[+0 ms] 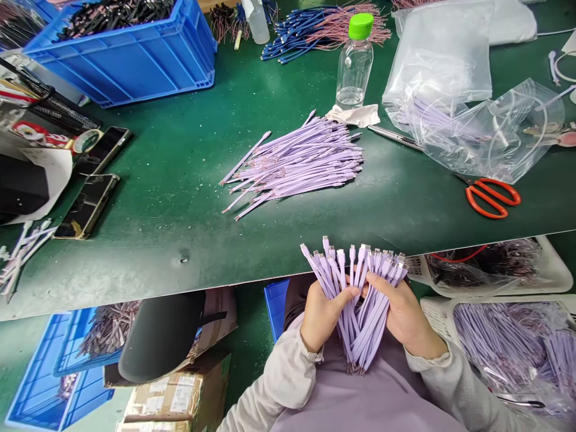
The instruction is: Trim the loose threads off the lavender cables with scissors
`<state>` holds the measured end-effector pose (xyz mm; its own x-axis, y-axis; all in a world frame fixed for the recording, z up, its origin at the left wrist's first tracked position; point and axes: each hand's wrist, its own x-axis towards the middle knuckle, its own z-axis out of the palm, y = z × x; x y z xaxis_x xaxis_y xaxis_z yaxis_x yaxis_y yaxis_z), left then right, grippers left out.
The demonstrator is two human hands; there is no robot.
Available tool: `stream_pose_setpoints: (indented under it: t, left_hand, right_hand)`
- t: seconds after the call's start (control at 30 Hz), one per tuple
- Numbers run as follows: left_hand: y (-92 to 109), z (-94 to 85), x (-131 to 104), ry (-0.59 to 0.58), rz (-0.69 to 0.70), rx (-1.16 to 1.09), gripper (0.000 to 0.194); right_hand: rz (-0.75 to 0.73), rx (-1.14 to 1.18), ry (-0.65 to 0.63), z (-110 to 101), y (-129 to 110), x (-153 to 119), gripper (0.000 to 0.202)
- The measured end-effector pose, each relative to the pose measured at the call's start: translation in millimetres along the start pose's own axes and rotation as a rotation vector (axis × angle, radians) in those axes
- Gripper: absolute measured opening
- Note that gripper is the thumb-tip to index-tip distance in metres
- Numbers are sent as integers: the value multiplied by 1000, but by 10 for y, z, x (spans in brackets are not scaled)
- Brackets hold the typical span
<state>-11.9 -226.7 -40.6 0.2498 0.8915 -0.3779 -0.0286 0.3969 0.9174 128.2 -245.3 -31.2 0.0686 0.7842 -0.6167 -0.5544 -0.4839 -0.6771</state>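
Just off the table's front edge, both hands hold a fanned bunch of lilac flat cables (360, 318), their metal plug ends pointing up and away from me. My left hand (324, 313) is closed round the left side of the bunch, thumb lying across the cables. On the other side my right hand (407, 312) grips the right part, its thumb near the plugs. The lower cable ends come together over my lap. A pile of similar lilac cables (301, 162) lies on the green table (180, 210) beyond my hands.
Right of the pile are a green-capped bottle (354, 66), orange-handled scissors (492, 197) and plastic bags (441, 66). A blue crate (135, 57) of dark cables stands at the back left, with phones (87, 207) nearer. Below the edge are a stool (162, 336) and cable-filled white baskets (551, 264).
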Motion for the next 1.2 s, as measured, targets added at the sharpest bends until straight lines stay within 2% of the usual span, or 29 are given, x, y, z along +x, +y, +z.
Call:
stream_pose_setpoints:
  t: [0.17,0.3,0.4,0.57,0.8,1.0,1.2]
  left_hand:
    - [23,30,-11,33,-17,32,22]
    - [29,65,-26,26,-16,46,23]
    - [41,103,-45,21,1,86,22]
    - [54,153,-87,53,38,194,17]
    - [15,140,-89,117,60,212,19]
    - [3,156,-100,116,77,255,17]
    - [-23,156,-116,109,76,221,18]
  right_hand:
    - [24,56,-37,-93,68,46,20]
    - [18,73,-42,-18,31,25,27]
    - [21,102,22,99,-24,-1,34]
    - [-62,72,146,202,-79,-36,31]
    - [-105,-24,56,148,-27,-77,28]
    - [-125,24,117,176,34,-49,30]
    - [-83,45,117,214,23,-67,29]
